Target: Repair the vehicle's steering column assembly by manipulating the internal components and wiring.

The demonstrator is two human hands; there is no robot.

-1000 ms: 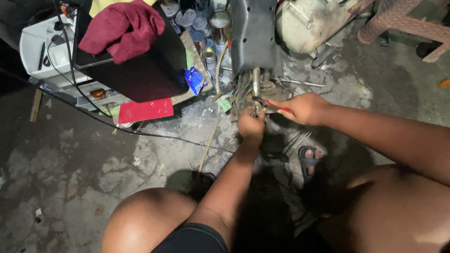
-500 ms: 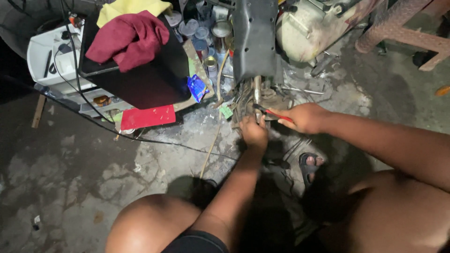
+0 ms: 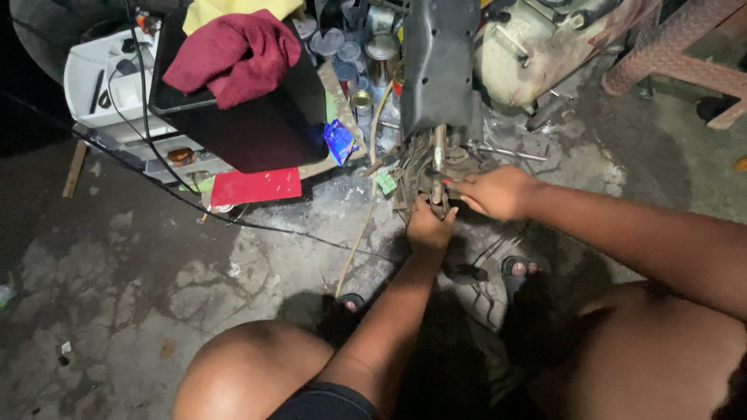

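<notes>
Over cracked, stained concrete floor, both hands close on a metal bracket: left hand gripping below, right hand pinching beside.

Both arms are bare from shoulder to wrist, with no sleeves, watch, bracelet or rings to be seen on the left hand or the right hand. The knees are bare too. Dark shorts show at the bottom edge, their hem across the left thigh. Dark open-toed sandals are on the feet, toes showing at the front.
</notes>
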